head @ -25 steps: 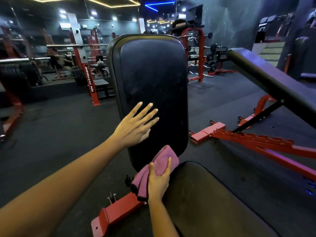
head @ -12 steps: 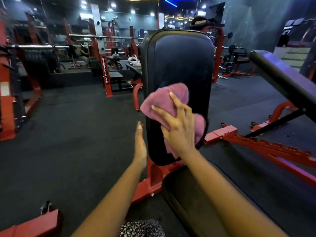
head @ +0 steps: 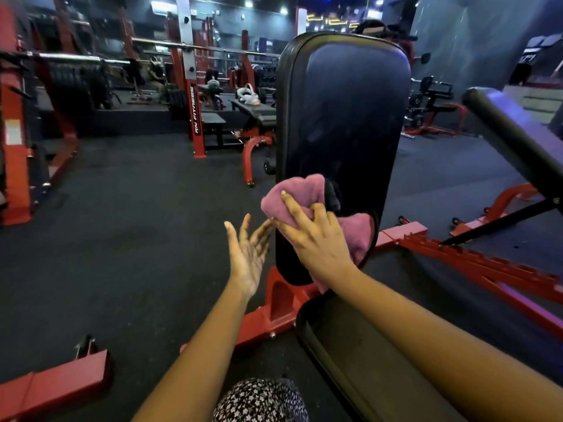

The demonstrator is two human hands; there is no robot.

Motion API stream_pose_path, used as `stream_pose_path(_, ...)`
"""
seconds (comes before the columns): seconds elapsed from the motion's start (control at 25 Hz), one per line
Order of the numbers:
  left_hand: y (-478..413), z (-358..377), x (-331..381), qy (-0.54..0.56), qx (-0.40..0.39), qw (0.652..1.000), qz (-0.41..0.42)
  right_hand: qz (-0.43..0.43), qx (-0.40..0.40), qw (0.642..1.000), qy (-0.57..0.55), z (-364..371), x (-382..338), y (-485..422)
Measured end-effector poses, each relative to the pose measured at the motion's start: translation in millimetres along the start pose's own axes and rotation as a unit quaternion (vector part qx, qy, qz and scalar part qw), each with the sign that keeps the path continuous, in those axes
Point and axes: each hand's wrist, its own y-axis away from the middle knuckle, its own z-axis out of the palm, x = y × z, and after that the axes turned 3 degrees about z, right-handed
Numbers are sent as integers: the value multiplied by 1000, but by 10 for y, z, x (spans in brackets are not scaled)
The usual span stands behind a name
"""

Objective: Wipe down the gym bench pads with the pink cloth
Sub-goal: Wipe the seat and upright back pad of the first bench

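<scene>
Right hand grips bunched pink cloth at lower left edge of back pad; glossy surface open above. Left hand spread, empty, alongside.

Left arm: bare, extended forward. Left hand: palm facing right, fingers straight, slightly spread, holding nothing. Right arm: bare, extended forward from lower right. Right hand: back up, pressed on cloth; index finger straight, other fingers curled into fabric, thumb near left fingertips.
</scene>
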Motion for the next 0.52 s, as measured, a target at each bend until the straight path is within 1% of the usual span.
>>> stream_pose_path(0.08, 12, -118, -20, -27, 16, 1000, -2, -6, -20, 1000, -3, 73, -143, 251)
stream_pose_path(0.16, 41, -193, -31, -59, 25, 998, 1, -19, -59, 998, 1, 146, -292, 483)
stream_pose_path(0.24, 76, -219, -37, -96, 29, 995, 3, -57, -117, 992, 5, 195, -429, 703)
stream_pose_path(0.32, 110, -186, -20, -130, 26, 991, 0, -109, -155, 982, -1, 216, -432, 937)
stream_pose_path(0.36, 120, -166, -13, -141, 30, 990, 1, -121, -154, 980, -25, 194, -371, 1047)
stream_pose_path(0.44, 79, -122, 17, -154, 49, 987, 19, -98, -111, 983, -104, 101, -164, 1090)
stream_pose_path(0.52, -41, 30, 45, -144, 76, 986, 48, -76, -53, 987, -134, -35, 107, 781)
